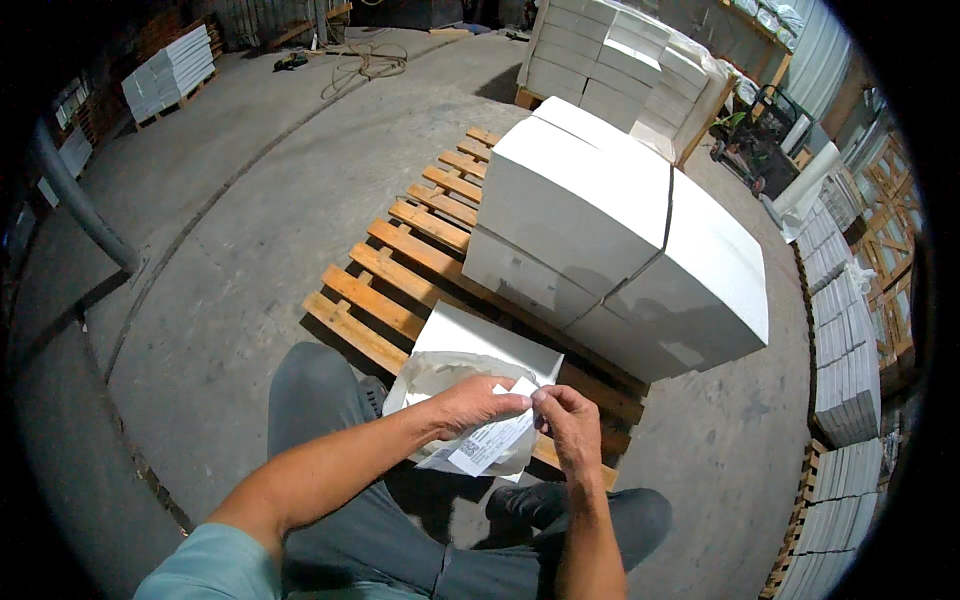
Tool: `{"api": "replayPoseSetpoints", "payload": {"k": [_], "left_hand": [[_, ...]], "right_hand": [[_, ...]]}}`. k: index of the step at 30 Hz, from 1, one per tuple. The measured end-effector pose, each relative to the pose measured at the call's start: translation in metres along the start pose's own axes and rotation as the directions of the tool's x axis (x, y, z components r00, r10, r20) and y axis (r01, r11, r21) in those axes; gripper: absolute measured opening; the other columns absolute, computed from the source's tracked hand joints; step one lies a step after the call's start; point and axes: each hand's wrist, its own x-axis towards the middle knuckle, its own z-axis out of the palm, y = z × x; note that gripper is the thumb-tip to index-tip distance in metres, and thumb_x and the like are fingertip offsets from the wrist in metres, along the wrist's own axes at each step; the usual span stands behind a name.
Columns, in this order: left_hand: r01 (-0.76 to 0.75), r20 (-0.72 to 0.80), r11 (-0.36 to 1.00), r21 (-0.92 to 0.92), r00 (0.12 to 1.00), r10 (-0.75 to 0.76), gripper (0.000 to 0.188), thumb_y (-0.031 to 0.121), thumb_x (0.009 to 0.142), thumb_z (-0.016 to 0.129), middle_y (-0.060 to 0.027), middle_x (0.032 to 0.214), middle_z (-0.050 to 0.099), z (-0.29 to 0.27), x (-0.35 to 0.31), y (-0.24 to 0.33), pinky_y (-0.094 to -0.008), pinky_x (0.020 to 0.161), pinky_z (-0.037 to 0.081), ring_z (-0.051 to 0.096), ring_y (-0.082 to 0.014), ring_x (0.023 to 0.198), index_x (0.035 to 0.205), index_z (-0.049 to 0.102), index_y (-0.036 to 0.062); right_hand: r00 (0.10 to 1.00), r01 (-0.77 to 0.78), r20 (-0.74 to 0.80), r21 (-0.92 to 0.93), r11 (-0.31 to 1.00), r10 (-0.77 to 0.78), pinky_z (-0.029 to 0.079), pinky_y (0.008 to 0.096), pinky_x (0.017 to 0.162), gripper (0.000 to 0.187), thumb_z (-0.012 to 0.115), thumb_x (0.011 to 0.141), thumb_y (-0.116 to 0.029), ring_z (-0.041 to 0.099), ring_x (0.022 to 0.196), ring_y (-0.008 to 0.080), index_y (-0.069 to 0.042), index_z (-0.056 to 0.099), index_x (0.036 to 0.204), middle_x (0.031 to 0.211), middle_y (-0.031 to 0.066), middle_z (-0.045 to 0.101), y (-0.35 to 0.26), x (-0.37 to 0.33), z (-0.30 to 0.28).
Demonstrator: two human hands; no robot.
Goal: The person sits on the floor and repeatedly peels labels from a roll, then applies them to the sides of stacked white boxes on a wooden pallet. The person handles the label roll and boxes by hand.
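Low in the centre of the frame, a printed white label strip (pixel 492 445) slants across the lap of the seated or crouching person, held by both hands near its upper end. The left hand (pixel 470 408) has its thumb laid over the strip, with the fingers curled behind; the right hand (pixel 570 418) pinches at the upper-right end between thumb and bent forefinger. Two holds so close together probably keep the thin, limp paper steady while leaving the fingertips fine control. The lower part hangs free, printed side up, perhaps because so light a piece needs no support there.

Just beneath the hands, a crumpled translucent plastic bag (pixel 408 384) lies over the near part of a flat white board (pixel 492 335), which seems to serve as a handy rest within short reach. The board lies on the near end of a slatted wooden pallet (pixel 395 258), its slats presumably holding goods off the concrete floor (pixel 235 265). Right of centre, a large white block stack (pixel 580 180) stands on the same pallet, a dark strap (pixel 669 205) running over its top and down its side, likely to bind the pieces together.
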Motion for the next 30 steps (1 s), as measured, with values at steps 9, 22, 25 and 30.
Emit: {"api": "replayPoseSetpoints", "payload": {"k": [9,22,25,30], "left_hand": [[-0.028,-0.026,0.998,-0.054,0.999,0.026,0.032,0.023,0.096,0.06,-0.0052,0.103,0.068,-0.003,-0.003,0.006,-0.0252,0.081,0.05,0.063,-0.0114,0.092,0.119,0.063,0.0009],[-0.044,-0.107,0.963,0.267,0.991,0.075,0.04,0.03,0.091,0.068,-0.0073,0.099,0.069,-0.009,-0.004,0.005,-0.0267,0.076,0.051,0.064,-0.0129,0.086,0.119,0.065,0.001],[-0.024,-0.12,0.942,0.334,0.99,0.068,0.04,0.03,0.091,0.068,-0.0077,0.098,0.069,-0.009,-0.004,0.008,-0.0269,0.076,0.051,0.064,-0.0132,0.085,0.118,0.065,0.0008],[0.005,-0.13,0.946,0.323,0.991,0.039,0.041,0.031,0.09,0.068,-0.0074,0.098,0.069,-0.004,-0.007,0.015,-0.0271,0.076,0.051,0.064,-0.0133,0.085,0.117,0.066,0.0006]], "right_hand": [[0.979,-0.194,0.14,0.393,0.899,0.15,0.05,0.0268,0.063,0.025,0.063,0.094,-0.023,0.061,0.071,0.0128,0.001,0.066,0.101,0.082,0.0058,0.066,-0.004,0.0,-0.008],[0.987,-0.122,0.119,0.157,0.98,0.104,0.046,0.0263,0.064,0.025,0.07,0.088,-0.019,0.061,0.073,0.0142,0.003,0.069,0.101,0.083,0.0076,0.067,-0.002,0.003,-0.007],[0.988,-0.117,0.109,0.096,0.989,0.106,0.045,0.0264,0.065,0.025,0.071,0.087,-0.019,0.061,0.073,0.0141,0.003,0.071,0.099,0.083,0.0079,0.068,-0.005,0.002,-0.008],[0.98,-0.167,0.138,0.182,0.969,0.143,0.045,0.0265,0.066,0.027,0.072,0.087,-0.02,0.062,0.074,0.0139,0.003,0.071,0.101,0.084,0.0087,0.069,-0.003,0.004,-0.017]]}}
